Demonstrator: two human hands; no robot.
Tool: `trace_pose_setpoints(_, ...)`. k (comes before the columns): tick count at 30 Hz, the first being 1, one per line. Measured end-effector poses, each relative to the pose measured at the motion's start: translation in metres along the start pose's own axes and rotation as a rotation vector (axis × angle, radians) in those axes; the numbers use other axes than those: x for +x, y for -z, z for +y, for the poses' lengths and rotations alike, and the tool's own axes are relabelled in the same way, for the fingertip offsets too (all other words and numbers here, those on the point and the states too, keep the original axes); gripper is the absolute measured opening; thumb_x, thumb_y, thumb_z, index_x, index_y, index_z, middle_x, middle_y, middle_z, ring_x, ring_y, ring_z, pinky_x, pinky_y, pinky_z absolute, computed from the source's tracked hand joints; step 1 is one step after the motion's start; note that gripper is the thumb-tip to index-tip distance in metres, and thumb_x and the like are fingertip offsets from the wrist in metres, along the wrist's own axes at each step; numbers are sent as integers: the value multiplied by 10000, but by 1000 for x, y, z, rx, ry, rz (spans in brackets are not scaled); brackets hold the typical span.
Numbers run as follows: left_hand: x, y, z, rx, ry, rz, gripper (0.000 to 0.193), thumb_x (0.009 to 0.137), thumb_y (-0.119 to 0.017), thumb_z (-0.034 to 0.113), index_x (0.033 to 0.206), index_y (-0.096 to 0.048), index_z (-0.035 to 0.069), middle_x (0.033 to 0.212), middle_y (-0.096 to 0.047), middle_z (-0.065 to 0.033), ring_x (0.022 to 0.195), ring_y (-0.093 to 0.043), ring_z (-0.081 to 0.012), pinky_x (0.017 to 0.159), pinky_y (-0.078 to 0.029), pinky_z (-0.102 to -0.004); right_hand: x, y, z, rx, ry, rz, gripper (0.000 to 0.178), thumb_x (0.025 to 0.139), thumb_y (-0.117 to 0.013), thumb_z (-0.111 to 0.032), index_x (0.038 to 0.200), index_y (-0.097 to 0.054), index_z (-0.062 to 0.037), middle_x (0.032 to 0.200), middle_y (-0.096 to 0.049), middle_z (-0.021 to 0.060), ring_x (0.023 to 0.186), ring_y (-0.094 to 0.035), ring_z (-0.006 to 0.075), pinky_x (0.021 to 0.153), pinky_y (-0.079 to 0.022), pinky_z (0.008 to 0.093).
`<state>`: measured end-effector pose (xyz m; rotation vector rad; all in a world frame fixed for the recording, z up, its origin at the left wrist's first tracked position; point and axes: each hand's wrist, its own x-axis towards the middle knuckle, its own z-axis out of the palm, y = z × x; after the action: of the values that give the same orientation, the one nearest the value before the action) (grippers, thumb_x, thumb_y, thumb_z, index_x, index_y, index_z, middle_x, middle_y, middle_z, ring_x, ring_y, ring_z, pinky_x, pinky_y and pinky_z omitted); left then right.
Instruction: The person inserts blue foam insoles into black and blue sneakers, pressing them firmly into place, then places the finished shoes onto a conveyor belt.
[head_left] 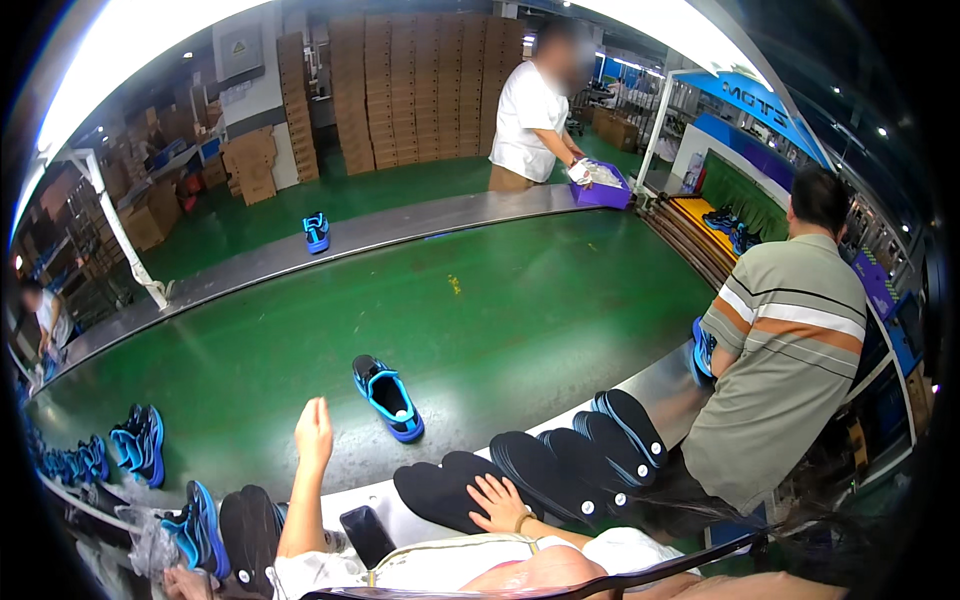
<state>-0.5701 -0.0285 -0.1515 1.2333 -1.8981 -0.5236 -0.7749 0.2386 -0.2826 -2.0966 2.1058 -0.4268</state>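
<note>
My left hand point(314, 432) is raised over the near edge of the green conveyor belt point(480, 330), fingers stretched upward with nothing in them. To its right, a black and blue sneaker point(390, 400) sits on the belt, apart from the hand. My right hand point(498, 503) lies with spread fingers on black insoles point(437, 490) along the near ledge. Further stacks of black insoles point(540, 468), with small white round labels, fan out to the right. Between my forearms rests a dark phone point(368, 537).
More sneakers point(140, 445) line the left side, near another person's hand point(187, 582). A co-worker in a striped shirt point(790, 330) stands at right. Across the belt, another sneaker point(316, 232) sits on the metal ledge; a person in white point(525, 125) handles a purple bin point(603, 192).
</note>
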Motion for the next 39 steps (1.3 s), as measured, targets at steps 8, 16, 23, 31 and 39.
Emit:
trace_pose_setpoints(8,-139,74,-87,293,148,218,255,835,-379,170,708,-444,-41,665,-443,-176,620,-430,-311,576,-344,-367,2,13,-8,-112,-5,100,489,762,-417,-379,1190,-356,-151,1226,-332,124,1146,-283,264,929,-170,433)
trace_pose_setpoints(16,-166,76,-83,226,193,263,201,819,-386,113,710,-430,-51,702,-400,-189,644,-407,-352,574,-333,-398,-2,17,-18,-89,21,39,589,723,-444,-482,1184,-363,-124,1234,-302,152,1158,-257,278,935,-168,438)
trace_pose_setpoints(23,-173,67,-69,219,93,151,87,768,-420,62,761,-447,-20,731,-447,-194,686,-454,-357,607,-373,-410,-12,-6,-34,-64,53,92,516,692,-544,-352,1147,-407,-150,1202,-307,181,1126,-281,304,903,-230,427)
trace_pose_setpoints(31,-174,57,-78,247,170,159,229,758,-424,52,970,-467,-25,857,-538,-205,777,-511,-363,682,-411,-389,-4,8,-25,-6,76,68,586,615,-616,-284,1153,-395,-214,1175,-347,130,1013,-370,274,821,-314,392)
trace_pose_setpoints(39,-172,60,-74,210,82,243,196,754,-432,65,914,-490,-31,848,-528,-179,804,-476,-335,699,-375,-380,-5,3,-8,70,115,34,542,659,-599,-323,1150,-406,-200,1208,-315,144,1047,-354,301,849,-305,400)
